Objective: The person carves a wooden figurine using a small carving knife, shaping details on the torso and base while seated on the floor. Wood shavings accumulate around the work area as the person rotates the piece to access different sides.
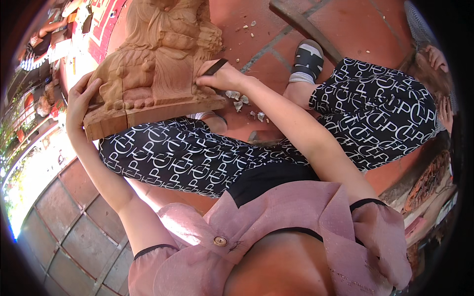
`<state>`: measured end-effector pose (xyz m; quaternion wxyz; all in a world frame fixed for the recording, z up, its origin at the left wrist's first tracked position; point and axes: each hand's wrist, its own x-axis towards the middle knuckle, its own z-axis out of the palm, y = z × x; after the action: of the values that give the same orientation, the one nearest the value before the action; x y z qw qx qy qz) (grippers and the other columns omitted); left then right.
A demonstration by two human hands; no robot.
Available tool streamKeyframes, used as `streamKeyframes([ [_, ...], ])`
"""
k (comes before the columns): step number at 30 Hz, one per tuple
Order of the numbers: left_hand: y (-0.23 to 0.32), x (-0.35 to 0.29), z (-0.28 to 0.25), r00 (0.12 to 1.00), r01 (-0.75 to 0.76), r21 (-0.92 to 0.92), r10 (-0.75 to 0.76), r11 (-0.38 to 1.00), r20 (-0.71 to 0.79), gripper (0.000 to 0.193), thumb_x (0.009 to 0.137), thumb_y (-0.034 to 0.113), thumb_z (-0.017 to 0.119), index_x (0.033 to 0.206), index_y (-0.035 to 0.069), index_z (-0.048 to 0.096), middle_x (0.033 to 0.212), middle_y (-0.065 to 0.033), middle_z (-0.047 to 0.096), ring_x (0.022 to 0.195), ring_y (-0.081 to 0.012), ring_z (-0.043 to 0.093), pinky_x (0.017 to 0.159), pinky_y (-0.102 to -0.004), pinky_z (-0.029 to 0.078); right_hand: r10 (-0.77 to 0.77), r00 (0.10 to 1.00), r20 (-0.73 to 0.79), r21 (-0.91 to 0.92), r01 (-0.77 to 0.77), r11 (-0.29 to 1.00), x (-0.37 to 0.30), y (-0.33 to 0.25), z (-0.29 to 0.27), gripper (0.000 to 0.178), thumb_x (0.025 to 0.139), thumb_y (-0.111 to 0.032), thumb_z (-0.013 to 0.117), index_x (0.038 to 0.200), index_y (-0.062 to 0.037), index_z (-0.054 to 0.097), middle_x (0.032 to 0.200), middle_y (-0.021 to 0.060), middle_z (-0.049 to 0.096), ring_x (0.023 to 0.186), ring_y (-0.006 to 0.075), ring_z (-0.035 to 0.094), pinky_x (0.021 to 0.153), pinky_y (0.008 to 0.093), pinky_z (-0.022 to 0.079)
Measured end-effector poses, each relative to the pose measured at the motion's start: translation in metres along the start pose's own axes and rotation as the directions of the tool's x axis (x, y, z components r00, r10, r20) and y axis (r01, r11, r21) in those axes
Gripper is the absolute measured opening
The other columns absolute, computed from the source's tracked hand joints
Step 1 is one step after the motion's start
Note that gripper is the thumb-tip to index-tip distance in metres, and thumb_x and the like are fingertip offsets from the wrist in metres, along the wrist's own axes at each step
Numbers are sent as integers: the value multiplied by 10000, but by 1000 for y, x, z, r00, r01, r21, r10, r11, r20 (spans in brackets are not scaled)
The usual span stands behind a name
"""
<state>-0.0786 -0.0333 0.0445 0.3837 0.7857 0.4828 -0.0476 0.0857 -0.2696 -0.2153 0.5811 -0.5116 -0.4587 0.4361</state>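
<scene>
A carved statue [165, 54] of light brown wood, with draped folds and rounded figures on a thick block base, leans over my patterned left trouser leg. At its left side my left hand [81, 101] grips the edge just above the base, thumb against the carving and part of the fingers hidden behind it. My right hand [224, 79] is closed in a pinch at the statue's right side, fingertips at the carved wood. A thin dark flat strip [215, 67] sticks out from between its fingers; whether it is a blade or folded sandpaper I cannot tell.
Several crumpled greyish scraps [238, 101] and small pale chips lie on the red tiled floor. Beyond my sandalled foot [308, 59] runs a wooden beam [301, 24]. Another person's hand [437, 58] shows at the right rim, above a carved wooden piece [428, 180].
</scene>
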Motion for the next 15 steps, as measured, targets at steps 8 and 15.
streamKeyframes([
  [8, 6, -9, 4, 1000, -19, -32, 19, 999, -19, 331, 859, 140, 635, 1149, -15, 592, 982, -35, 641, 845, -80, 581, 751, -213, 464, 97, 993, -60, 10, -97, 995, -5, -6, 5, 296, 674, -252, 747, 858, -28, 689, 854, 66, 670, 798, 162, 626, 716, 287, 492],
  [15, 4, -3, 2, 1000, -12, -41, 12, 999, 9, 331, 859, 138, 635, 1149, -15, 591, 993, -41, 642, 847, -80, 583, 755, -213, 464, 174, 985, 8, -12, -173, 985, -6, -17, -6, 196, 702, -187, 725, 802, -24, 687, 844, 76, 669, 783, 158, 627, 698, 292, 490],
])
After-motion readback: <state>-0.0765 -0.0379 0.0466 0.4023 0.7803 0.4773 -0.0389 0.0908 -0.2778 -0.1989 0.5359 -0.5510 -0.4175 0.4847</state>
